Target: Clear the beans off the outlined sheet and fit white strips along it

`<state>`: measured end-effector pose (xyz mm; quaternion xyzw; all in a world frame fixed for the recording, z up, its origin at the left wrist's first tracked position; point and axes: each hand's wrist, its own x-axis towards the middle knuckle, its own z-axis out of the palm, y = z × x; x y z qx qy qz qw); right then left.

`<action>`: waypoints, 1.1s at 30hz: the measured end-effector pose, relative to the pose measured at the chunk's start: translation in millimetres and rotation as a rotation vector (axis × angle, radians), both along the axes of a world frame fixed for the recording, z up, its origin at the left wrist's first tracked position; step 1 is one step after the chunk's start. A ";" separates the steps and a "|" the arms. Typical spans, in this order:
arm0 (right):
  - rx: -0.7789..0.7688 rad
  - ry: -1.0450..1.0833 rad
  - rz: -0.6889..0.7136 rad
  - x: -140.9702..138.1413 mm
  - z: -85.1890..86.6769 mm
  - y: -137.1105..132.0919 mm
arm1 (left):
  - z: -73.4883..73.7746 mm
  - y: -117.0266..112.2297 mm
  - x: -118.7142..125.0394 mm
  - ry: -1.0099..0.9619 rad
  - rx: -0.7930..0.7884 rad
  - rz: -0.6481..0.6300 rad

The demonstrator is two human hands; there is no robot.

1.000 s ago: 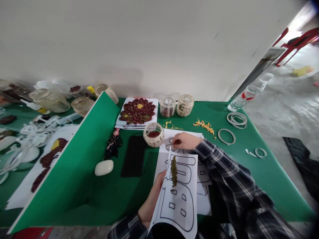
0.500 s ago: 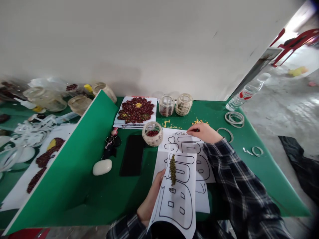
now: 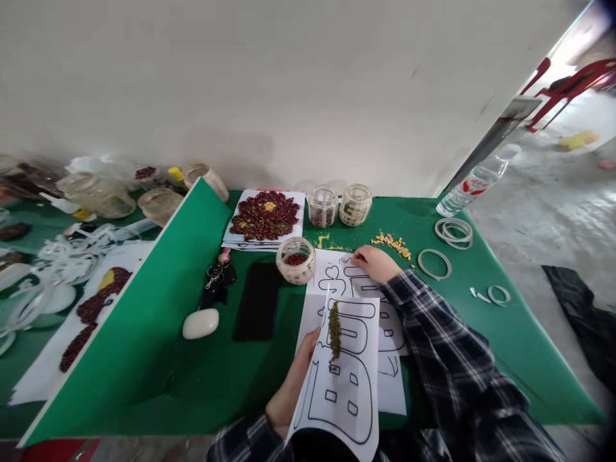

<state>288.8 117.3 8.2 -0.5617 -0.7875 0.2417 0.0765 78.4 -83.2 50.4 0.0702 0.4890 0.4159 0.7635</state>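
My left hand (image 3: 297, 378) grips the left edge of a curled sheet of paper (image 3: 349, 391) printed with black outlines. A narrow heap of small green beans (image 3: 335, 333) lies in the fold of that sheet. Beyond it, my right hand (image 3: 378, 262) is at the top of another outlined sheet (image 3: 332, 260) lying on the table, its fingertips pinched together; what they hold, if anything, is hidden. Yellow corn kernels (image 3: 392, 242) are scattered just behind the right hand. A glass jar of red beans (image 3: 296, 260) stands to its left.
A flower picture made of beans (image 3: 264, 215) lies at the back, beside two glass jars (image 3: 356, 204). A black phone (image 3: 257, 301) and a white case (image 3: 201, 323) lie left. A green divider (image 3: 125, 308) stands farther left. Tape rolls (image 3: 453, 233) and a water bottle (image 3: 476, 183) are right.
My right hand has moved left and slightly toward me, from beside the corn kernels to the top of the lying sheet, uncovering more kernels. My left hand still holds the curled sheet.
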 end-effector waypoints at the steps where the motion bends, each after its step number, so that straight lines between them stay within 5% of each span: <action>1: 0.017 -0.007 -0.001 0.0 1.7 -0.2 | 1.0 1.1 0.6 -0.001 -0.007 0.000; 6: -0.074 0.256 0.030 -4.3 37.7 -19.1 | -1.7 4.8 2.7 -0.031 -0.063 0.029; 10: -0.333 0.380 0.288 -19.3 76.9 -53.1 | -9.3 5.8 3.0 -0.075 -0.028 0.040; 14: -0.389 0.314 0.457 -27.4 89.2 -67.3 | -8.9 6.8 2.4 -0.032 -0.043 0.060; 19: -0.288 0.304 0.243 -1.8 81.9 -28.5 | -0.2 3.0 1.0 -0.034 -0.062 0.025; 24: 0.024 0.224 -0.309 13.9 57.4 43.0 | -1.3 -0.7 0.7 -0.062 -0.043 -0.016; 28: 0.187 0.373 -0.360 1.5 35.5 80.3 | -8.2 -2.7 0.5 -0.027 -0.047 0.024; 33: 0.268 0.474 -0.411 -6.9 21.7 93.1 | -12.1 -5.1 0.0 -0.072 -0.090 0.009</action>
